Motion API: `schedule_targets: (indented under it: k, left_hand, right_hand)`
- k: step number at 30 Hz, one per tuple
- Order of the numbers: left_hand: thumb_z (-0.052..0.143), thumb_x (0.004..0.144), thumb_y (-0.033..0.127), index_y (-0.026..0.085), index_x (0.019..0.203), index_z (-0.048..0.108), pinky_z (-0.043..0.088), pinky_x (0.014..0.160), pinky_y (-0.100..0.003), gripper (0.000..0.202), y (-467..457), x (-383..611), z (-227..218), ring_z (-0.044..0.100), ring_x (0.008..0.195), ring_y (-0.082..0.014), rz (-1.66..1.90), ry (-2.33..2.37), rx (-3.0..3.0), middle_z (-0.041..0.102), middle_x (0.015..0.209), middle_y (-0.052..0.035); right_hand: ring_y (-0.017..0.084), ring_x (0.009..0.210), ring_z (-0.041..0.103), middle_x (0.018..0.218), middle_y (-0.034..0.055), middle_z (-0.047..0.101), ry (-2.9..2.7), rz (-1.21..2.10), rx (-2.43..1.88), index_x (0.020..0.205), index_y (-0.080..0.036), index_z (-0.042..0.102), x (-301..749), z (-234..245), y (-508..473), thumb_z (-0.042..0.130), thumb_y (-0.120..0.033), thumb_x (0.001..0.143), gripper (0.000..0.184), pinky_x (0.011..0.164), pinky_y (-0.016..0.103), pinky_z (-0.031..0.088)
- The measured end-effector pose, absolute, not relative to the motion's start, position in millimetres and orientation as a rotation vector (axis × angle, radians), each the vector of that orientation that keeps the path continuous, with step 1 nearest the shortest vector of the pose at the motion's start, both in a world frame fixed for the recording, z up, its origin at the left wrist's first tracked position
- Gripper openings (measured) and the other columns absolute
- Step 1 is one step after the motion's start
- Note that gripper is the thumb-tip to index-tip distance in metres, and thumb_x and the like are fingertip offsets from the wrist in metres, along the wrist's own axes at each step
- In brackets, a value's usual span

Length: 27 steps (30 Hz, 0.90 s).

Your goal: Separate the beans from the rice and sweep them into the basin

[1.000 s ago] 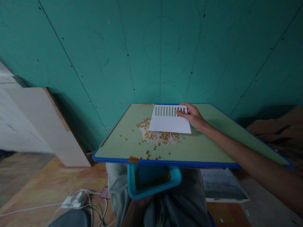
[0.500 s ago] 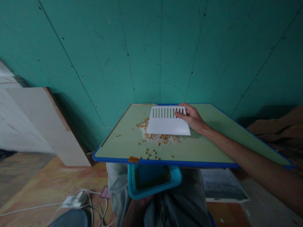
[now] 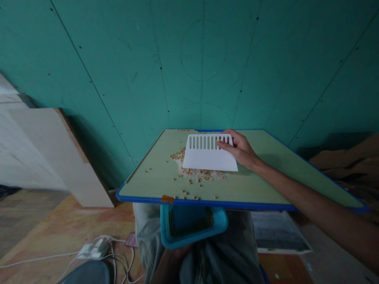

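My right hand grips a white plastic scraper by its slotted upper edge, thumb in front. The scraper leans over a pile of white, rice-like grains and hides part of it. Yellow beans are mixed through the pile, and several lie scattered towards the front edge of the board. Below that edge is a blue plastic tray, with small dark greenish grains along its inner sides. My left hand holds the tray from underneath; its fingers are hidden.
The pale green tabletop has a blue rim, with an orange patch at the front. A green wall stands behind it. On the floor at left are a power strip with white cables and a leaning panel.
The scraper has shifted very slightly left and towards me. A few loose yellow beans near the front edge have changed position. The tray stays in place under the edge.
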<state>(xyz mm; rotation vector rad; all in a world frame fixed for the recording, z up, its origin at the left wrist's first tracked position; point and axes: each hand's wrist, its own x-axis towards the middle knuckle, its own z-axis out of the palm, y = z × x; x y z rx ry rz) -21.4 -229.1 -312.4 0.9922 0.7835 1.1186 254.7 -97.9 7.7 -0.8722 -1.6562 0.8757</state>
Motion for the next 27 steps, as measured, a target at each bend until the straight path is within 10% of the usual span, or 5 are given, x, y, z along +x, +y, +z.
schedule_targets:
  k: [5, 14, 22, 27]
  left_hand:
    - [0.017, 0.095, 0.063, 0.031, 0.159, 0.012, 0.032, 0.116, -0.061, 0.071, -229.4, -28.1, -332.5, 0.036, 0.143, -0.0318, 1.024, 0.912, 1.059, 0.026, 0.162, -0.0061]
    - [0.002, 0.098, 0.046, 0.042, 0.157, 0.008, 0.042, 0.112, -0.056, 0.059, -231.7, -24.1, -315.8, 0.042, 0.140, -0.0279, 1.031, 0.961, 1.057, 0.039, 0.156, 0.0071]
    - [-0.027, 0.086, 0.048, 0.028, 0.156, -0.018, 0.033, 0.119, -0.048, 0.073, -235.9, 0.0, -243.7, 0.029, 0.148, -0.0211, 1.106, 0.594, 0.625, 0.013, 0.164, 0.0084]
    - [-0.029, 0.085, 0.050, 0.039, 0.158, 0.013, 0.045, 0.109, -0.055, 0.084, -230.7, -0.5, -271.4, 0.040, 0.142, -0.0241, 1.146, 0.626, 0.810, 0.033, 0.158, 0.0100]
  right_hand:
    - [0.011, 0.061, 0.054, 0.075, -0.0011, 0.063, -1.665, 0.859, -0.866, 0.099, -0.019, 0.057, 254.2, 8.7, -99.7, 0.074, -0.043, 0.079, 0.035, 0.051, 0.023, 0.038]
    - [0.011, 0.061, 0.054, 0.075, -0.0018, 0.061, -1.705, 0.876, -0.843, 0.098, -0.018, 0.058, 250.2, 10.2, -107.7, 0.074, -0.041, 0.080, 0.033, 0.051, 0.023, 0.037]
    - [0.009, 0.058, 0.050, 0.072, -0.0031, 0.059, -1.741, 0.901, -0.819, 0.096, -0.019, 0.056, 242.3, 9.1, -114.4, 0.073, -0.041, 0.081, 0.032, 0.048, 0.021, 0.034]
    - [0.010, 0.060, 0.053, 0.073, -0.0019, 0.061, -1.730, 0.861, -0.819, 0.098, -0.019, 0.057, 236.3, 4.7, -114.6, 0.072, -0.042, 0.081, 0.032, 0.049, 0.022, 0.037]
